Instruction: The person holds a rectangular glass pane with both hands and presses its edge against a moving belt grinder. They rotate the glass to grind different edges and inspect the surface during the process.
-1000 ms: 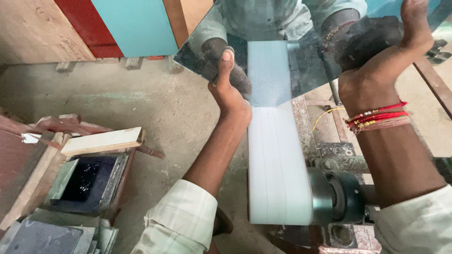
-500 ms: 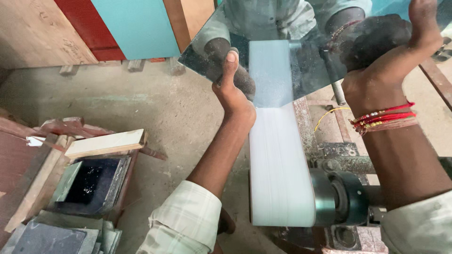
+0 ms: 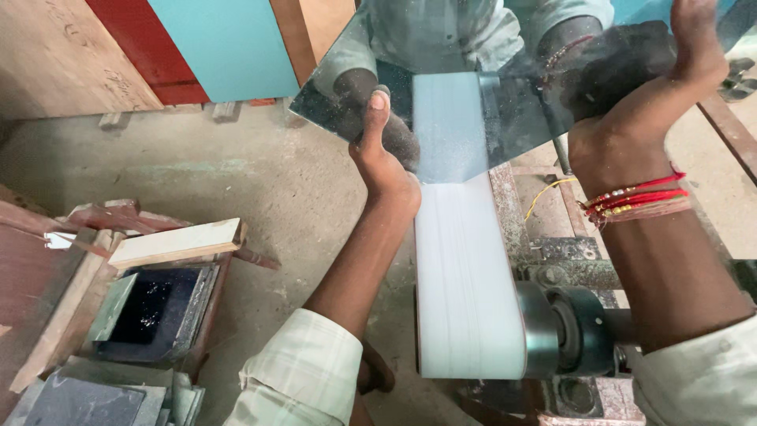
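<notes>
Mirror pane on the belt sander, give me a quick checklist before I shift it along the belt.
1. Left hand gripping the mirror pane at its left edge: ok.
2. Right hand bracing the right edge: ok.
3. Pane's lower edge meeting the white sanding belt: ok, it appears to rest there.
4. Fingers off the belt: ok for the left thumb; right fingertips cannot tell.
5. Red thread bracelets away from the belt roller: ok, off to the side.
6. Belt running or stopped: cannot tell.
</notes>
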